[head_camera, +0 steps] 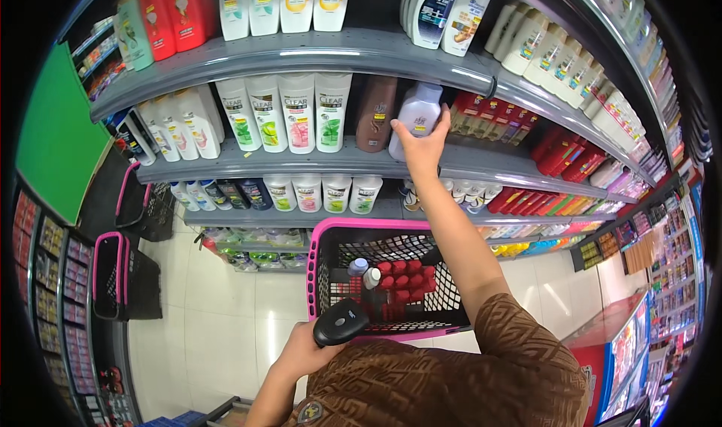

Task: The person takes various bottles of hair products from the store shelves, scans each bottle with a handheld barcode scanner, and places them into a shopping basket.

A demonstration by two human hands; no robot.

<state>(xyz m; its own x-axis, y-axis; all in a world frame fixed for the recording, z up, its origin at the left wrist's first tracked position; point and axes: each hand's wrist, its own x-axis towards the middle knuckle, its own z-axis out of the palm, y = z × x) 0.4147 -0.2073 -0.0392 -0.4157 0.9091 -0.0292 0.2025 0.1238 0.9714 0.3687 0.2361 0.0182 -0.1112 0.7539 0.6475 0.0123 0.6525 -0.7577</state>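
Note:
My right hand (424, 147) is wrapped around a lavender plastic bottle (419, 108) at the middle shelf (304, 164). Whether its base rests on the shelf or is lifted, I cannot tell. A brown bottle (376, 114) stands just to its left. In my left hand (307, 345), close to my body, is a black handheld barcode scanner (341, 321). Below my right arm sits a black shopping basket with a pink rim (372, 222). Inside it are several red-capped bottles (407, 280), a bottle with a pale blue cap (358, 266) and one with a white cap (371, 277).
White Clear shampoo bottles (297, 114) line the middle shelf to the left. Red boxes (491, 114) stand right of the lavender bottle. The upper shelf (293, 52) juts out above my hand. Black baskets with pink handles (127, 280) stand on the tiled floor (220, 325) at left.

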